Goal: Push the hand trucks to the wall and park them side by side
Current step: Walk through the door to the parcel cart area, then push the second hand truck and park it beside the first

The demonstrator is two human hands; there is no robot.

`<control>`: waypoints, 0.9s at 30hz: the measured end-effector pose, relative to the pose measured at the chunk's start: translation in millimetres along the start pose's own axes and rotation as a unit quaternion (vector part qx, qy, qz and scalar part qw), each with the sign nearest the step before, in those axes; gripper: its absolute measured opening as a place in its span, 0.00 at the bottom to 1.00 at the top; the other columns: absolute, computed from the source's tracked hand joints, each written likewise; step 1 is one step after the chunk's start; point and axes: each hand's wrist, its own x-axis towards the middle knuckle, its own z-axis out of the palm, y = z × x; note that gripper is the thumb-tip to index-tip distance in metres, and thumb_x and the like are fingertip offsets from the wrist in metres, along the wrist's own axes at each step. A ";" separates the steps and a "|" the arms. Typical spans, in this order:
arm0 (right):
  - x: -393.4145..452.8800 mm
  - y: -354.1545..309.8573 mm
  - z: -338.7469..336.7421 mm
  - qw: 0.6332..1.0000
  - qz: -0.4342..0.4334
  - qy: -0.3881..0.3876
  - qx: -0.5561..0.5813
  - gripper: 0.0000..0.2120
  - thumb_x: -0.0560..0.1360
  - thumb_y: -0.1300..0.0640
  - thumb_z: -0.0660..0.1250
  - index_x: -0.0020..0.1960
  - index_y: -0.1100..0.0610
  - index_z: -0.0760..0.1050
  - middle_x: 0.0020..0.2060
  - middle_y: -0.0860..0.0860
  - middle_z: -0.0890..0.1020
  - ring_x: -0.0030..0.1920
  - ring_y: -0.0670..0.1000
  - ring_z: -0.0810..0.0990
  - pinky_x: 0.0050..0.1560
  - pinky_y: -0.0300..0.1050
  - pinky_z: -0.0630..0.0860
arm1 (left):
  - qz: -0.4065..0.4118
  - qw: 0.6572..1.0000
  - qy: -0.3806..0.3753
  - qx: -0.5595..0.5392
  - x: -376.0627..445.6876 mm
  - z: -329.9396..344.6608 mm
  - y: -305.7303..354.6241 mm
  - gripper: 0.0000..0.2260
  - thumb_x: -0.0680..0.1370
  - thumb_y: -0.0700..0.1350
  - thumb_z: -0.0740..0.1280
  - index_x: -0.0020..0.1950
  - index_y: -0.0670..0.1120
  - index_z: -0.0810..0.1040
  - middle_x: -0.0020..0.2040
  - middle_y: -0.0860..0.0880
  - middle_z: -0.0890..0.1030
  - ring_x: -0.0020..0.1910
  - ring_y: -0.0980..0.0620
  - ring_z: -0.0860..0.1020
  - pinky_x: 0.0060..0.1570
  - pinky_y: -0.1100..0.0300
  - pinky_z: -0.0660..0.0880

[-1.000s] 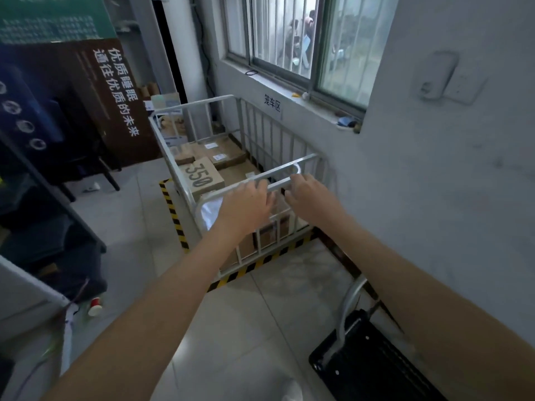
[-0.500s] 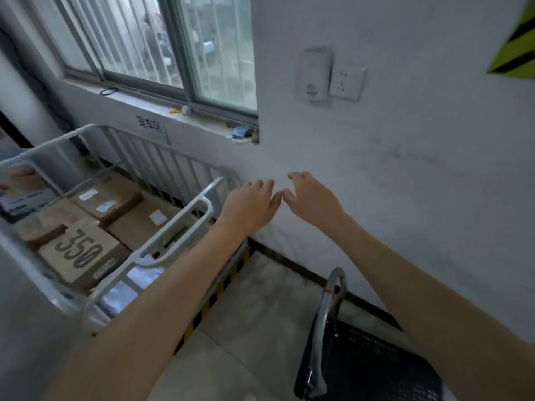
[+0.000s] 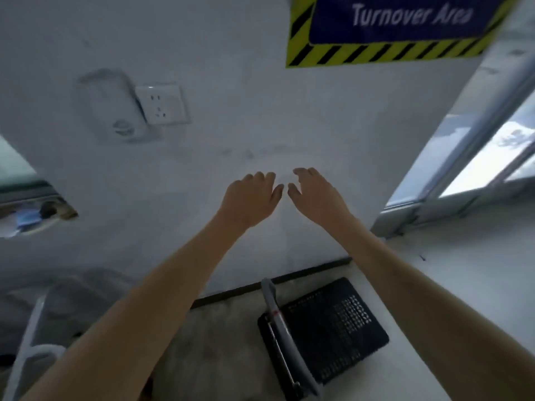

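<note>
My left hand (image 3: 250,199) and my right hand (image 3: 314,193) hover side by side in front of the white wall (image 3: 231,125), palms down, fingers apart, holding nothing. Below them a black platform hand truck (image 3: 333,328) lies on the floor close to the wall, its grey handle (image 3: 278,322) on the left side. The white rail of the caged cart (image 3: 29,340) shows blurred at the lower left, apart from both hands.
A wall socket (image 3: 162,104) and a white box (image 3: 111,107) sit on the wall at upper left. A blue "Turnover Area" sign (image 3: 390,27) with yellow-black border hangs above. A window (image 3: 477,163) is at the right, another sill with small items (image 3: 31,218) at the left.
Both hands have let go of the caged cart's handle and lifted free. My view has swung right, so the caged cart slid to the left edge and the black hand truck came under my hands.
</note>
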 end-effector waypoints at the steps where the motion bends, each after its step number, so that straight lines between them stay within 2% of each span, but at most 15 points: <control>1: -7.1 10.6 -7.7 1.000 0.024 0.011 -0.005 0.22 0.81 0.49 0.56 0.72 0.57 0.65 0.65 0.56 0.74 0.61 0.57 0.76 0.58 0.54 0.74 | 0.027 0.999 0.005 -0.017 8.0 3.5 12.4 0.28 0.81 0.59 0.45 0.59 0.44 0.77 0.44 0.45 0.82 0.38 0.44 0.81 0.31 0.52 0.75; 6: -55.2 61.1 -48.4 0.989 0.134 0.064 -0.028 0.21 0.80 0.51 0.58 0.70 0.59 0.68 0.63 0.59 0.76 0.59 0.59 0.78 0.57 0.53 0.75 | 0.146 0.985 0.022 -0.087 34.3 9.4 87.5 0.28 0.81 0.59 0.45 0.62 0.44 0.75 0.48 0.44 0.82 0.42 0.44 0.81 0.35 0.50 0.78; 11: -130.0 93.8 -77.2 0.972 0.207 0.099 -0.045 0.18 0.80 0.53 0.60 0.67 0.60 0.70 0.61 0.59 0.77 0.56 0.60 0.80 0.53 0.53 0.78 | 0.234 0.963 0.025 -0.135 27.2 -3.7 165.4 0.24 0.83 0.58 0.50 0.63 0.43 0.75 0.51 0.43 0.82 0.44 0.43 0.82 0.40 0.49 0.80; 15: -190.6 110.9 -92.0 0.954 0.273 0.108 -0.054 0.16 0.80 0.54 0.60 0.65 0.60 0.71 0.59 0.58 0.76 0.55 0.59 0.77 0.48 0.48 0.72 | 0.279 0.948 0.025 -0.150 2.7 -23.6 214.8 0.28 0.82 0.60 0.44 0.60 0.43 0.75 0.49 0.43 0.81 0.43 0.42 0.81 0.38 0.50 0.79; 16: -204.4 112.3 -95.6 0.949 0.292 0.107 -0.061 0.17 0.80 0.53 0.59 0.66 0.59 0.70 0.60 0.58 0.75 0.56 0.60 0.76 0.50 0.49 0.73 | 0.291 0.943 0.020 -0.158 -5.9 -29.1 224.2 0.28 0.81 0.60 0.43 0.59 0.43 0.75 0.49 0.43 0.81 0.43 0.41 0.81 0.38 0.50 0.78; 20: -250.1 109.4 -102.0 0.939 0.306 0.143 -0.062 0.19 0.80 0.52 0.59 0.67 0.60 0.70 0.61 0.59 0.75 0.57 0.60 0.77 0.52 0.50 0.71 | 0.321 0.927 0.010 -0.195 -32.0 -44.3 245.9 0.20 0.83 0.56 0.51 0.58 0.44 0.74 0.49 0.43 0.81 0.43 0.43 0.80 0.39 0.51 0.76; 27: -289.3 93.2 -98.4 0.925 0.337 0.160 -0.073 0.20 0.80 0.50 0.59 0.68 0.59 0.69 0.61 0.57 0.75 0.57 0.59 0.77 0.52 0.52 0.73 | 0.355 0.916 -0.012 -0.185 -53.9 -52.2 258.4 0.20 0.83 0.57 0.51 0.58 0.43 0.73 0.50 0.43 0.80 0.45 0.42 0.80 0.41 0.51 0.75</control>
